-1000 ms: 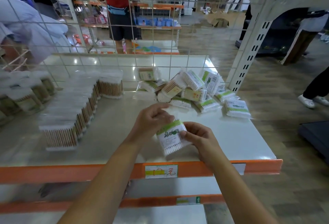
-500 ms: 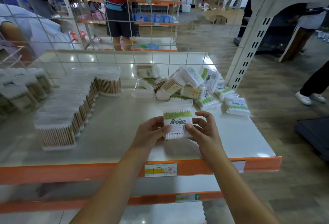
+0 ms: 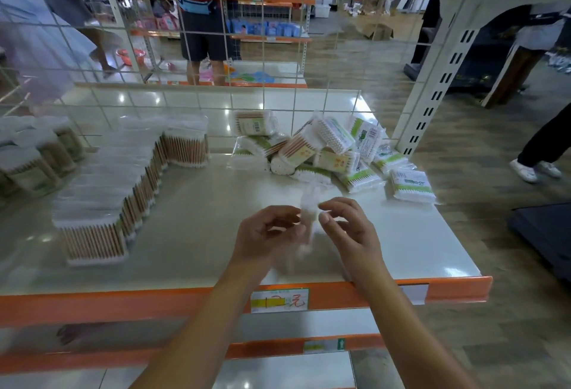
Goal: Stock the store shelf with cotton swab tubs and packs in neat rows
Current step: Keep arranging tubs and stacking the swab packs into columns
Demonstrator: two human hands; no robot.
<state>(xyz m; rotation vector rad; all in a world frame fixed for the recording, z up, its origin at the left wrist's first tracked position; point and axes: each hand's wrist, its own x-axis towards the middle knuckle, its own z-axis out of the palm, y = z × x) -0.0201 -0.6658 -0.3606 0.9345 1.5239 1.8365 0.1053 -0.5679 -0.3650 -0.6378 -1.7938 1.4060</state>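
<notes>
- Now both forearms reach in from the lower edge, over the orange shelf lip, hands level and close together above the front of the shelf [image 3: 401, 243].
- Left hand [image 3: 265, 234]: palm turned inward, fingers curled, thumb and fingertips pinching the left edge of a pack [image 3: 309, 218].
- Right hand [image 3: 349, 231]: fingers arched and spread, thumb tip and forefinger against the pack's right edge; looser than the left.
- Pack sits between the two hands, raised off the shelf, near the front edge, right of centre.
- Pack shows edge-on and motion-blurred: a thin white streak, long axis roughly upright, top tipped slightly away from the camera. Label not readable.
- Loose heap [image 3: 324, 151] of more packs lies behind the hands, toward the back right corner, packs pointing every which way; one pack [image 3: 411, 186] lies flat, apart at the right.
- Neat row [image 3: 123, 191] of clear boxes with wooden-stick swabs runs along the left, sticks upright, bending toward the back.
- Tubs [image 3: 40, 154] stand at far left, blurred.
- Wire grid [image 3: 262, 58] backs the shelf; price tag [image 3: 279, 299] on the lip below the hands.
</notes>
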